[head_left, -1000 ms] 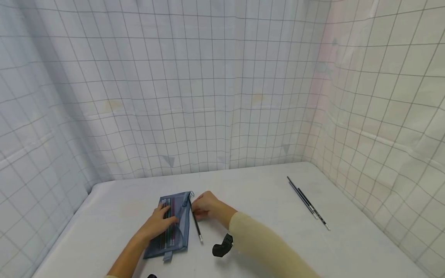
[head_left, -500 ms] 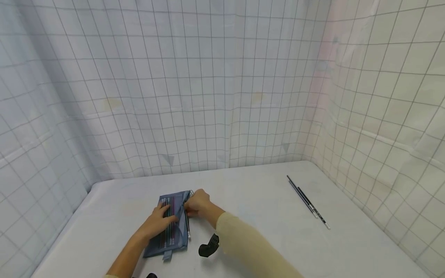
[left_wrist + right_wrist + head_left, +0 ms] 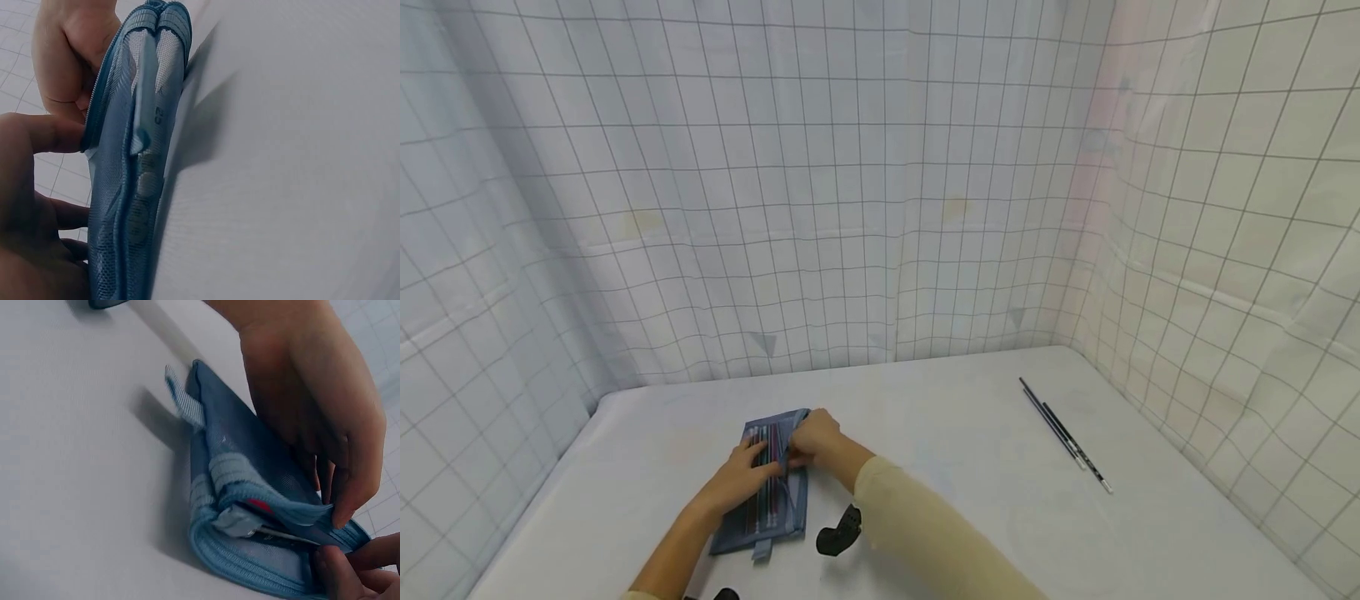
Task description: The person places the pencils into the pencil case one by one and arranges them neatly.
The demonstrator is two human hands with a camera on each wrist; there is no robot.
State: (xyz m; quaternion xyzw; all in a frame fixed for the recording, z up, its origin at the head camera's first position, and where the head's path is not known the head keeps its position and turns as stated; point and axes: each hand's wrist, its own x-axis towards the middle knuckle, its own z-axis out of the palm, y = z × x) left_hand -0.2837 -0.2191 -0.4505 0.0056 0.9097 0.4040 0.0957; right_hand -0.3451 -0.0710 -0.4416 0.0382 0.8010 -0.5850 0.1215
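A blue mesh pencil case (image 3: pixel 797 500) lies on the table, its zip side gaping towards my right hand. Several pencils (image 3: pixel 766 500) show through the mesh. My left hand (image 3: pixel 741 482) rests over the case; in the right wrist view, the left thumb and fingers (image 3: pixel 356 481) hold up the upper zipped edge. At the mouth, my right hand (image 3: pixel 817 437) pinches a dark pencil (image 3: pixel 281 537), which lies inside the opening beneath the raised edge. Part of that pencil is hidden by the mesh and the fingers. A fabric tab (image 3: pixel 181 397) sticks out from the case's near end.
Several dark pencils with pale ends (image 3: pixel 1063 429) lie together on the right of the white table (image 3: pixel 940 425). White gridded curtains (image 3: pixel 865 208) surround the back and sides. A black wrist device (image 3: pixel 838 533) hangs at the right sleeve.
My right hand has moved left with the dark pencil, from beside the case into its mouth; the pencil's pale end no longer shows outside. My left hand has stayed on the case.
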